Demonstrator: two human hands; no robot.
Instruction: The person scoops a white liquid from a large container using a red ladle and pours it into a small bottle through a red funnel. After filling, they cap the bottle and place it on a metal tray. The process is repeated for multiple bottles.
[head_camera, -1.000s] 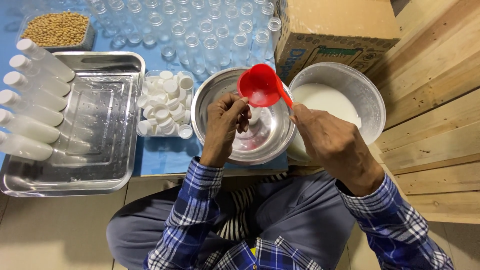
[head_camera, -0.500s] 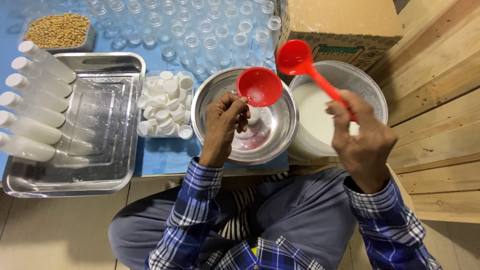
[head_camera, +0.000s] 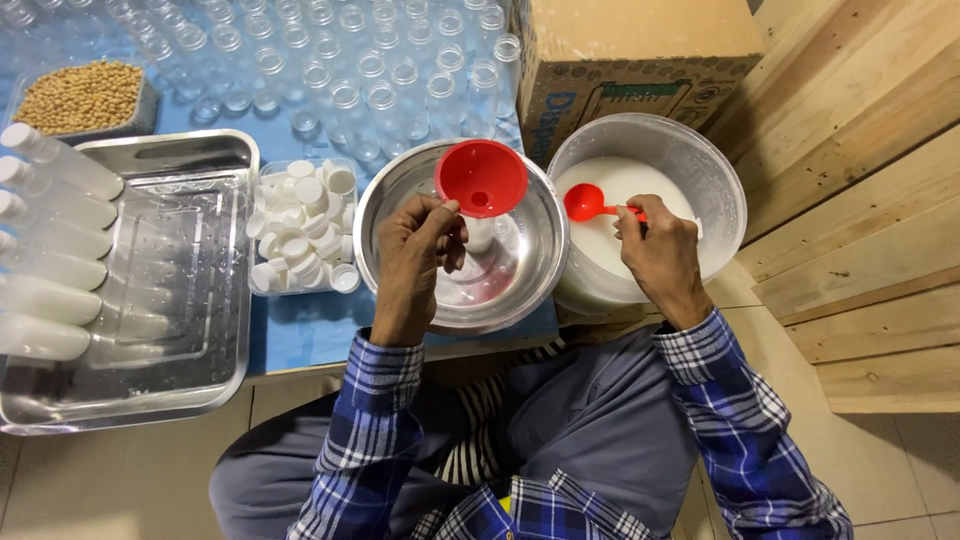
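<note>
Since half a second ago, our right hand (head_camera: 660, 255) has lowered the red ladle (head_camera: 585, 203) from above the cardboard box (head_camera: 640, 55) into the white liquid of the right metal bowl (head_camera: 715, 190). We sit at a low blue table (head_camera: 300, 325) beside wooden planks (head_camera: 860, 190), with a steel tray (head_camera: 150, 390) of filled white bottles (head_camera: 60, 160), a tub of white caps (head_camera: 300, 225), clear empty bottles (head_camera: 370, 70) and a dish of beans (head_camera: 80, 95). Our left hand (head_camera: 415, 255), fingers curled, holds a red funnel (head_camera: 482, 178) over the left metal bowl (head_camera: 530, 265). Our right hand grips the ladle's handle.
</note>
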